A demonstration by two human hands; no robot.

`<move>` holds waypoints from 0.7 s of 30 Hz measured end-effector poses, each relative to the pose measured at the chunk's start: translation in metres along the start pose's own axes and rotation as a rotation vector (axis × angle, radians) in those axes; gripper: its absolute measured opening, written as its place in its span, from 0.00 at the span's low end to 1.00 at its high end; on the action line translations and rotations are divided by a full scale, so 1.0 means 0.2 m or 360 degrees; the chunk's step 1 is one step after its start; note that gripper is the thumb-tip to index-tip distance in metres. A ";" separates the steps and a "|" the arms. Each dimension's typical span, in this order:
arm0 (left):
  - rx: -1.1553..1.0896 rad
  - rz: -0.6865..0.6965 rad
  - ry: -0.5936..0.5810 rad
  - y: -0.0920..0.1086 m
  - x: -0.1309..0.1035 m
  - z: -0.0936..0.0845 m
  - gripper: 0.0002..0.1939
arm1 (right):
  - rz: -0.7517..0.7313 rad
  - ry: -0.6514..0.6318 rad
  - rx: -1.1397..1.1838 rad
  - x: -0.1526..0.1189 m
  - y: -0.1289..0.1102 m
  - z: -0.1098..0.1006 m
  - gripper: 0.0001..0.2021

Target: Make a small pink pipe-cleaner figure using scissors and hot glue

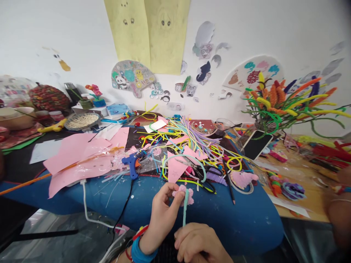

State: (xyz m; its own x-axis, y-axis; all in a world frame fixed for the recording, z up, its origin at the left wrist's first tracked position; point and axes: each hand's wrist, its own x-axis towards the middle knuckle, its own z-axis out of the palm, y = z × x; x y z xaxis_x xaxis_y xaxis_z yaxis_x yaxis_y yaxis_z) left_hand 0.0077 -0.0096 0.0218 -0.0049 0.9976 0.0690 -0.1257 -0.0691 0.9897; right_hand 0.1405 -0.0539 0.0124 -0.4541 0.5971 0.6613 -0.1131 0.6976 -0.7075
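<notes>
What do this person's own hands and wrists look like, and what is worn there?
The left hand is ungloved, with a wide blue wristband and a narrower red band. The right hand is also ungloved; its wrist is not clearly visible. No sleeve covers either hand.

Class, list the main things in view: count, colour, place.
Flower: one, pink, front centre
Stem: one, pale green, against flower
Glue gun: one, blue, table middle
Scissors: one, black-handled, beyond hands
Pencil: one, black, front right
Paper sheets: several, pink, mostly left
Pipe cleaners: many, mixed, centre pile
Phone: one, black-screened, right
Bouquet: one, multicoloured, back right
Fans: two, patterned, wall
Drawings: two, yellow, wall
Another person's arm: one, right edge
Left hand: one, blue wristband, holding flower
Right hand: one, holding stem
</notes>
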 end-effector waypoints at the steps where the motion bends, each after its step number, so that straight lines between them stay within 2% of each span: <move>1: -0.0024 0.0002 -0.0019 0.00 0.00 -0.01 0.09 | 0.0005 0.0079 0.0048 0.00 0.00 0.01 0.09; 6: -0.0167 -0.0095 -0.0413 0.03 0.03 -0.07 0.16 | 0.0071 0.0642 0.0245 0.01 -0.02 -0.02 0.08; 10: -0.0104 -0.0138 -0.0627 0.03 0.04 -0.09 0.11 | 0.0089 0.0795 0.0316 0.03 -0.03 -0.05 0.07; 16: -0.0281 -0.0176 -0.0686 0.00 0.03 -0.06 0.11 | 0.0159 0.0758 0.0341 0.01 -0.04 -0.05 0.07; 21: -0.0226 -0.0160 -0.0513 0.00 0.02 -0.06 0.13 | 0.0290 0.0851 0.0251 -0.02 -0.07 -0.08 0.07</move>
State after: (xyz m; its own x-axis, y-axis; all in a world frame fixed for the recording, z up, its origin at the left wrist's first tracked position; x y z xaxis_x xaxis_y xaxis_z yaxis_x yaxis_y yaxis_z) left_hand -0.0045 -0.0064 0.0213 0.3246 0.9453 0.0306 -0.2460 0.0531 0.9678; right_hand 0.1579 -0.0603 0.0233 0.0258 0.8474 0.5303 -0.2238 0.5219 -0.8231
